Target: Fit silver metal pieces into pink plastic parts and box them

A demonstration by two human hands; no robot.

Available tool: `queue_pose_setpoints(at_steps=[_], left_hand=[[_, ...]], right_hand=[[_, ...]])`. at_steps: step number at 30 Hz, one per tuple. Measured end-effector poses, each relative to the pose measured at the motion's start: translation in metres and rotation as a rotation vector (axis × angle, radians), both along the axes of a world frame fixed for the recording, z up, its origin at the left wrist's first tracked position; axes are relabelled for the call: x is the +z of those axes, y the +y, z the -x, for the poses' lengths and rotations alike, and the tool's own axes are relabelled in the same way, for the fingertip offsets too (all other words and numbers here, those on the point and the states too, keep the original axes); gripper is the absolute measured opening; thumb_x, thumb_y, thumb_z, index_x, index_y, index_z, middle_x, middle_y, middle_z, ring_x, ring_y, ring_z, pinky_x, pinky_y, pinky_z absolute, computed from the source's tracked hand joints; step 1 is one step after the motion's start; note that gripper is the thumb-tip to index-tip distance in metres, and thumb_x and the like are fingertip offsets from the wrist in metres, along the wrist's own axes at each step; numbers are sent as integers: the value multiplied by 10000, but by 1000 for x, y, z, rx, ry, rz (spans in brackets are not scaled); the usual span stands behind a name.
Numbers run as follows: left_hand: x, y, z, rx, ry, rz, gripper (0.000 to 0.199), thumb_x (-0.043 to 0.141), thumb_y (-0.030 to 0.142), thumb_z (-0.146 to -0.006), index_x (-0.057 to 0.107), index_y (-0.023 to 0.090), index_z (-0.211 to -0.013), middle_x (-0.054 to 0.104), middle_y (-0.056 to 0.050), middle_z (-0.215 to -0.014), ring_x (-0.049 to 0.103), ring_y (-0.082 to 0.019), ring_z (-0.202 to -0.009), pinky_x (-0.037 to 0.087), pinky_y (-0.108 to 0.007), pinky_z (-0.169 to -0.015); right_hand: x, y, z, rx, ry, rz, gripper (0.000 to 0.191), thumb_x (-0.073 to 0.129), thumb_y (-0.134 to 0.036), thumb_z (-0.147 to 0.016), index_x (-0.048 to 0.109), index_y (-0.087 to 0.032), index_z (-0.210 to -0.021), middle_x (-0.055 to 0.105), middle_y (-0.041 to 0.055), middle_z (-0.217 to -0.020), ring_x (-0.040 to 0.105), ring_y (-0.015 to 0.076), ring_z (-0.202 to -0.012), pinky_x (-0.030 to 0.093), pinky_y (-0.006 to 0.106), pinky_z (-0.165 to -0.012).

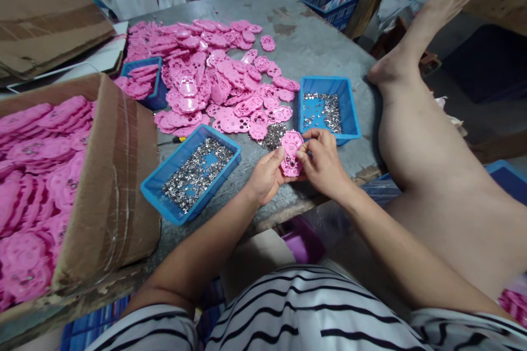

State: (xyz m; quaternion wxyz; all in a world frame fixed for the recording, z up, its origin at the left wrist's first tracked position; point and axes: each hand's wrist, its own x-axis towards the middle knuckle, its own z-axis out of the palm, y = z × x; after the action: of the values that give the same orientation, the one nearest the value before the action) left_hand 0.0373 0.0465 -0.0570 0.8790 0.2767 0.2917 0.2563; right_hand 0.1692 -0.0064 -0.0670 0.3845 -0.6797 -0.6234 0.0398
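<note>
A pink plastic casing piece (291,145) with a scalloped edge and small holes is held up over the table's near edge. My left hand (267,174) grips it from the left, thumb on its face. My right hand (323,162) is closed at its right side, thumb and forefinger pinched against the lower part near small metal bits. Whatever those fingertips pinch is too small to make out. Just behind the casing lies a loose heap of small metal parts (273,136). Blue trays of similar metal parts stand to the left (191,214) and right (349,112).
A big pile of pink casing pieces (222,77) covers the table's middle and back. On the left stands a cardboard box (119,175) full of them, beside a small blue bin (158,90). A screwdriver (178,140) lies behind the left tray. A bare leg (428,131) rests at the right.
</note>
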Motion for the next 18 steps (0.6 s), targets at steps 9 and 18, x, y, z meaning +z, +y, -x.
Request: queue_pose_setpoints(at_steps=[9,18], left_hand=[[-6,1,1,-17,-15,-37,269,506,327,-928,641,109,-1007,736,-103,-908,701,-201,-920,564,-389,-853],[-4,0,1,-10,-3,-32,250,523,316,-919,640,116,-1014,737,-98,-921,698,-208,-940,552,-417,-879]], right_hand=[[5,0,-6,37,85,52,160,501,-266,-860,432,-235,-719,506,92,-1045,489,273,-1047,413,510,-935],[5,0,-3,26,38,44,150,495,-264,-860,429,-234,-728,511,99,-1038,487,272,-1014,422,502,-911]])
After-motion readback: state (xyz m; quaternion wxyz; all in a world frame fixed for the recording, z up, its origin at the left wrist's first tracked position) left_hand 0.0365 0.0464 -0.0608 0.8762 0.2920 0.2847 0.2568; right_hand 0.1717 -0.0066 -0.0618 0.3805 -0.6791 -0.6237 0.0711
